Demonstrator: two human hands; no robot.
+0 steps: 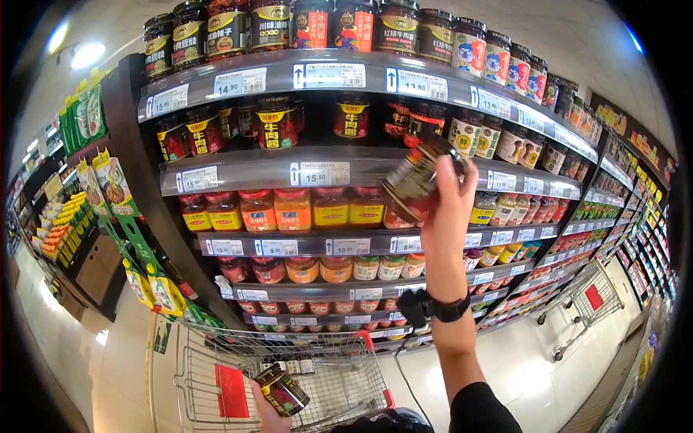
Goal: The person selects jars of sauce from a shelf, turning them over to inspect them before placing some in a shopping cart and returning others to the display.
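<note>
Glass jar with dark contents and a black lid (417,180), tilted, lid end up-right, is clamped in the right hand (449,209) raised in front of the grey metal supermarket shelves (245,171), level with the second and third rows from the top. Black wristwatch (440,309) sits on that wrist, dark sleeve lower down. Left hand (268,413), near the bottom edge, is closed around a second dark glass jar with a gold-and-black label (283,390), held over the wire shopping cart (209,361) with a red panel on its near side. The two hands are well apart, one high, one low. Shelf price tags readable: 14.90 and 15.80 on the top rail left, 13.80 top rail right, 15.60 on the second rail. Jar labels carry Chinese characters; most too small to read. Third row holds orange and yellow-labelled jars with red lids. Green hanging packets (108,180) line the shelf's left end. Another wire cart (588,299) stands far right in the aisle.
</note>
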